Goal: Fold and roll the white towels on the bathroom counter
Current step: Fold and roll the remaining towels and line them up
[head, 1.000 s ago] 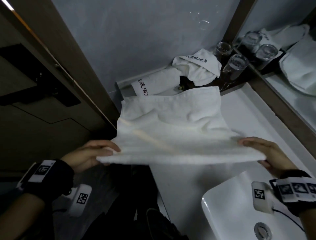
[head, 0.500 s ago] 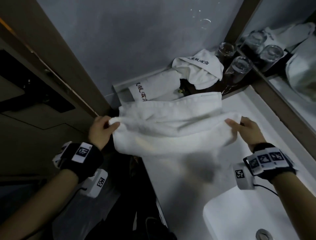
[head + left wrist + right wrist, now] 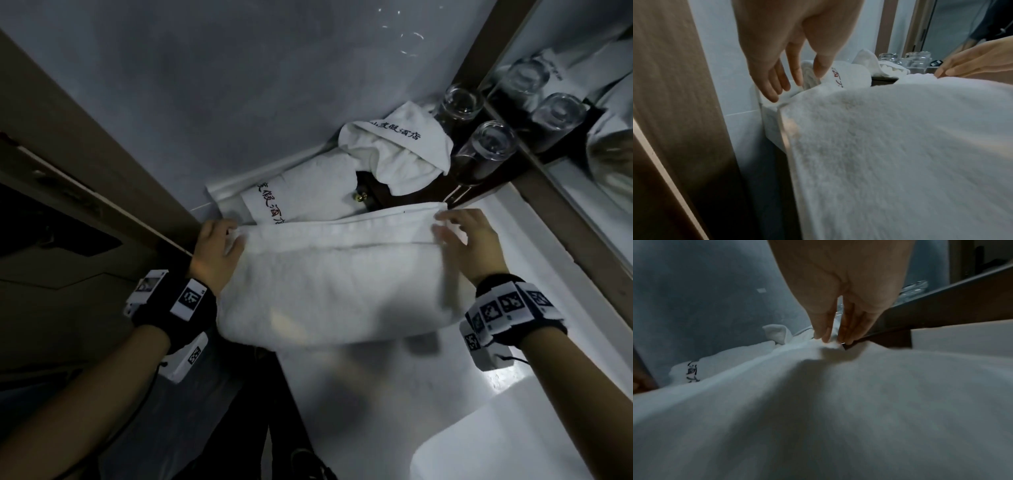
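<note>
Folded white towel (image 3: 342, 284) between hands: left hand (image 3: 214, 253) straight-fingered at far-left corner, right hand (image 3: 476, 240) pinching far-right; rolled towel (image 3: 291, 192), glasses (image 3: 489, 147) behind.

- Three white terry towels on the pale worktop (image 3: 359, 394): one large folded white towel (image 3: 335, 291), one rolled white towel with red lettering (image 3: 301, 192), and one crumpled white towel with dark lettering (image 3: 400, 150).
- Two clear drinking glasses: the far glass (image 3: 459, 106) and the near glass (image 3: 486, 150). One wall mirror (image 3: 599, 171) shows two reflected glasses.
- Two bare hands: the left hand (image 3: 212, 253) and the right hand (image 3: 476, 240).
- Two black wristbands with square black-and-white markers: the left wristband (image 3: 174, 305) and the right wristband (image 3: 510, 311).
- One white sink basin (image 3: 513, 438).
- One small brass knob (image 3: 360, 196).
</note>
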Demonstrator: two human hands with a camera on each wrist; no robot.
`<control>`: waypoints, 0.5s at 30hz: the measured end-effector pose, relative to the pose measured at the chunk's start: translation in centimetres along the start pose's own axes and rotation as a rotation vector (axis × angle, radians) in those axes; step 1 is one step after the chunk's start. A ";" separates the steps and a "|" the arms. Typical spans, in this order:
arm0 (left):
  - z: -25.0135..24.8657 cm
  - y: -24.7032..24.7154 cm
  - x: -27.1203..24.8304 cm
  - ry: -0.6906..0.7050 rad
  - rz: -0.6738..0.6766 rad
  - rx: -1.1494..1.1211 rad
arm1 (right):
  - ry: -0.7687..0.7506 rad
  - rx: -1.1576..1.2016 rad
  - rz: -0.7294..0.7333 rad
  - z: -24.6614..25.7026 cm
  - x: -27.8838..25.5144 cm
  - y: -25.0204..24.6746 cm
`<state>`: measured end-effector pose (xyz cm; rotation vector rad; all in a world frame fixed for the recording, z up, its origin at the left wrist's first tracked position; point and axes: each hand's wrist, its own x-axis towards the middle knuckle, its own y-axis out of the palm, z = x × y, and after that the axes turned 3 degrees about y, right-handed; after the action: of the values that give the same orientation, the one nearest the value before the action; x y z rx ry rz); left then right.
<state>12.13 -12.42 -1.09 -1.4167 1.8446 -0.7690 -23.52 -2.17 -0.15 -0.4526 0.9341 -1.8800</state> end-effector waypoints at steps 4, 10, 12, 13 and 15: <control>-0.1 0.4 1.7 0.005 0.045 -0.026 | -0.118 -0.182 0.058 1.6 2.0 1.0; 1.1 0.0 2.6 0.114 0.172 -0.021 | -0.179 -0.273 0.174 1.8 3.7 0.9; 1.8 -0.3 2.6 0.175 0.261 0.043 | -0.176 -0.233 0.173 1.8 3.9 0.8; 2.0 -0.3 2.6 0.189 0.303 0.065 | -0.146 -0.173 0.169 1.7 4.0 0.7; 2.4 -0.5 2.3 0.200 0.334 0.051 | -0.024 -0.028 0.158 1.5 4.1 0.4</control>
<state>13.93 -14.88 -2.50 -0.9913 2.1273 -0.8004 -24.23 -6.46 0.18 -0.4050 0.9533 -1.7173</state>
